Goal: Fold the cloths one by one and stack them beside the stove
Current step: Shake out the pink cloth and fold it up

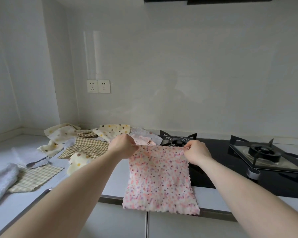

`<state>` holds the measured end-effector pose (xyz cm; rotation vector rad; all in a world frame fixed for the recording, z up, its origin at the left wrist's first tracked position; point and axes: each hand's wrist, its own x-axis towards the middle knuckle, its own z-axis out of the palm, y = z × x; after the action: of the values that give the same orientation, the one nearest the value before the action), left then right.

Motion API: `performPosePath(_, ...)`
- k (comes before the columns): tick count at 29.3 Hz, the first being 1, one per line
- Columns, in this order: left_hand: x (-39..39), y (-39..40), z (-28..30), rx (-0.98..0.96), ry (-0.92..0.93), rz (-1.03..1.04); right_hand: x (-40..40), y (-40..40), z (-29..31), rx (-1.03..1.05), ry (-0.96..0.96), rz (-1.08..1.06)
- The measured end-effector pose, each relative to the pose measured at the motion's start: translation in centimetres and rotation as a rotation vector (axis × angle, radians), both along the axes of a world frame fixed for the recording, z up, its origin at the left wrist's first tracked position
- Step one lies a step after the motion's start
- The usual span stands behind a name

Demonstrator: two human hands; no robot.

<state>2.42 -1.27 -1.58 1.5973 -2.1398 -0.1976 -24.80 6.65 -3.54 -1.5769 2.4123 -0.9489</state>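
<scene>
A pink cloth with small coloured dots hangs spread out in front of me, above the counter's front edge. My left hand pinches its top left corner and my right hand pinches its top right corner. The cloth's lower edge reaches past the counter rim, and its right side overlaps the black stove. Behind my left hand lies a loose heap of unfolded cloths: cream ones with brown and yellow dots, a beige checked one and pale pink and white ones.
Another beige checked cloth and a white fluffy towel lie at the left on the white counter. The stove has two burners and a knob. A double socket sits on the wall. Cabinet doors are below.
</scene>
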Motion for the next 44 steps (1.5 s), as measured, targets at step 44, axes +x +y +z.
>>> performPosePath(44,5.7,8.7,-5.5,0.077,0.094,-0.123,0.0,11.3,-8.1,-0.131,-0.033,0.212)
